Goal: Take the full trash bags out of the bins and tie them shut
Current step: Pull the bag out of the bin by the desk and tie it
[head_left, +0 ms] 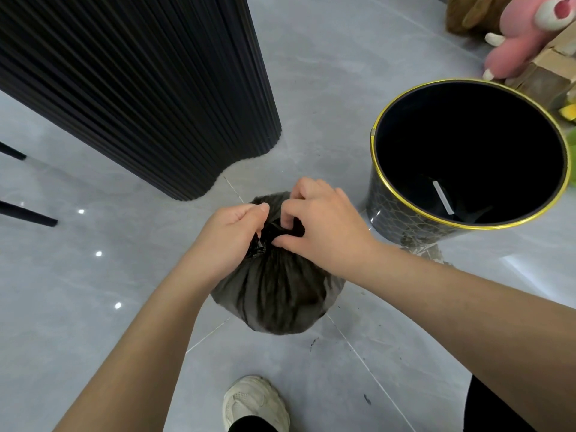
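Observation:
A full dark grey trash bag (274,294) stands on the grey tiled floor in the middle of the head view, its top gathered into a bunch. My left hand (230,241) grips the gathered neck from the left. My right hand (324,226) pinches the bag's top from the right, fingers tucked into the folds. To the right stands a round black bin (405,219) with a gold rim, out of which the bag has come; inside it I see only a dark interior and a white strip.
A tall black ribbed column (140,88) rises at the upper left. Two black furniture legs (28,213) show at the left edge. A pink plush toy (523,35) and boxes sit at the upper right. My white shoe (255,403) is below the bag.

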Motion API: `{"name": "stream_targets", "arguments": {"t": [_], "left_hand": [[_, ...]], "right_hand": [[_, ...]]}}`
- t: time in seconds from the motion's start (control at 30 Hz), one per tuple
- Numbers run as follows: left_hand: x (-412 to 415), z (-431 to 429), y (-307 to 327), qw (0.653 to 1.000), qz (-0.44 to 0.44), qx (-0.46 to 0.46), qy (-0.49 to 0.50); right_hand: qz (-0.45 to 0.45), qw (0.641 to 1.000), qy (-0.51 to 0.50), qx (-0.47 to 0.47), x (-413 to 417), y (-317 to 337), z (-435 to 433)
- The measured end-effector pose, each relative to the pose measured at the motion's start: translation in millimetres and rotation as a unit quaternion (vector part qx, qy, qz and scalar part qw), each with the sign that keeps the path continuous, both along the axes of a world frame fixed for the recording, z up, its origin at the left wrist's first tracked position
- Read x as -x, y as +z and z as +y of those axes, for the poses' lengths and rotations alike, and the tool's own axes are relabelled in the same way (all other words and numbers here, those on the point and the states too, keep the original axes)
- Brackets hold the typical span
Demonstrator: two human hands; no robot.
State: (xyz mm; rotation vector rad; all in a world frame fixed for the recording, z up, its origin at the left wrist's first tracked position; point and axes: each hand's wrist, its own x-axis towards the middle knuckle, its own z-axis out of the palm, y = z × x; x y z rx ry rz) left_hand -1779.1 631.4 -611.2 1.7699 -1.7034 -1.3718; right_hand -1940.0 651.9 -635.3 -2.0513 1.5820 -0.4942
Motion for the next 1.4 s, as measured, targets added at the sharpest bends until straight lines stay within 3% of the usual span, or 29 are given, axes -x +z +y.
{"name": "stream_targets", "arguments": {"t": [0.27,0.5,1.0,1.4], "left_hand": [[1.2,0.9,-1.2,1.0,-0.007,-0.002,-0.025],[6.0,1.6,-1.7,0.999,-0.02,-0.001,-0.046],[5.8,3.0,-0.3,0.997,-0.032,-0.02,-0.069],[-5.3,-0.4,-0.2,0.996,-0.018,-0.059,-0.065]], "right_hand": [[-0.031,0.998,0.001,-0.046,-2.0,-0.6,0.3],[0.003,1.0,-0.014,-0.008,-1.8,-5.3,-0.9],[0.006,0.999,0.002,-0.034,-0.5,-8.5,-1.8],[0.041,0.998,-0.019,0.039,-1.8,-2.8,-7.6]]}}
